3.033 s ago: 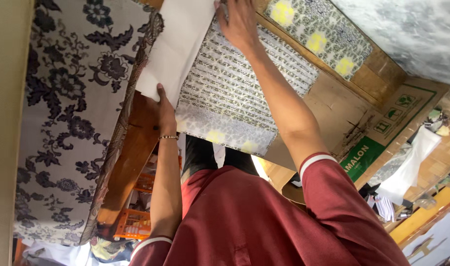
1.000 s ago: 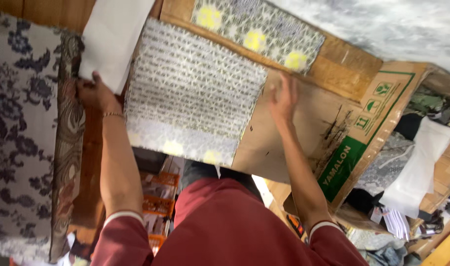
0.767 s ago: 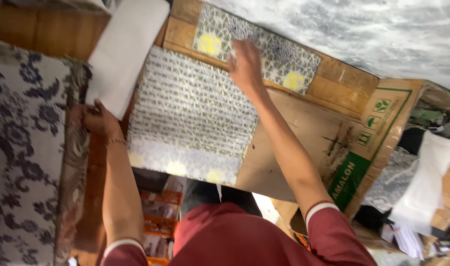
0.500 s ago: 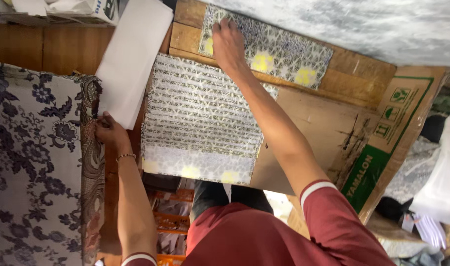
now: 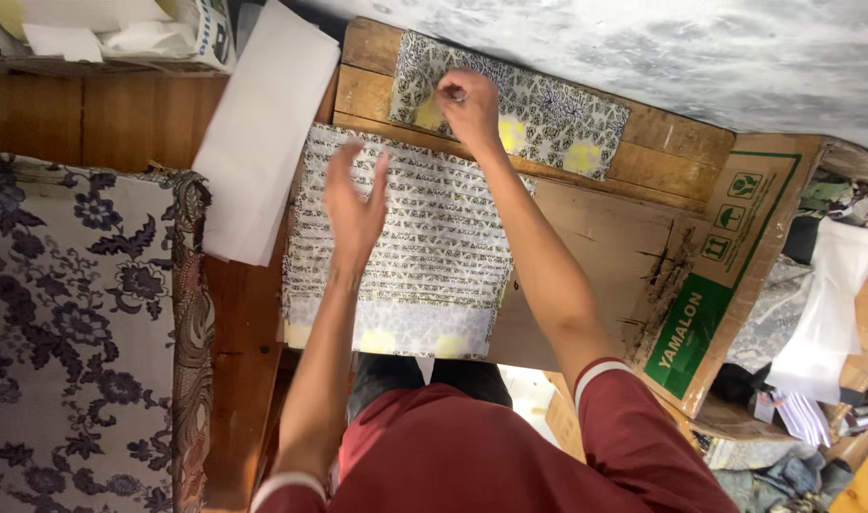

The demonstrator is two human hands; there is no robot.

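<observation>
A black-and-white patterned sheet with fine stripes and yellow spots (image 5: 424, 275) lies on the wooden bench in front of me. My left hand (image 5: 354, 201) hovers over its upper left part, fingers spread, holding nothing. Beyond it, on the wooden planks, lies a second patterned sheet with yellow spots (image 5: 548, 119). My right hand (image 5: 467, 100) rests on this far sheet's left part, fingers curled and pinching it near a yellow spot. My red sleeves fill the bottom of the view.
A stack of white paper (image 5: 263, 133) lies tilted left of the striped sheet. A flattened cardboard box with a green panel (image 5: 643, 266) sits under and right of it. Dark floral cloth (image 5: 73, 342) covers the left side. Clutter lies at the far right (image 5: 823, 313).
My left hand has left the white paper's edge and moved right over the striped sheet, fingers open. My right hand stays on the far patterned sheet, now with fingers curled.
</observation>
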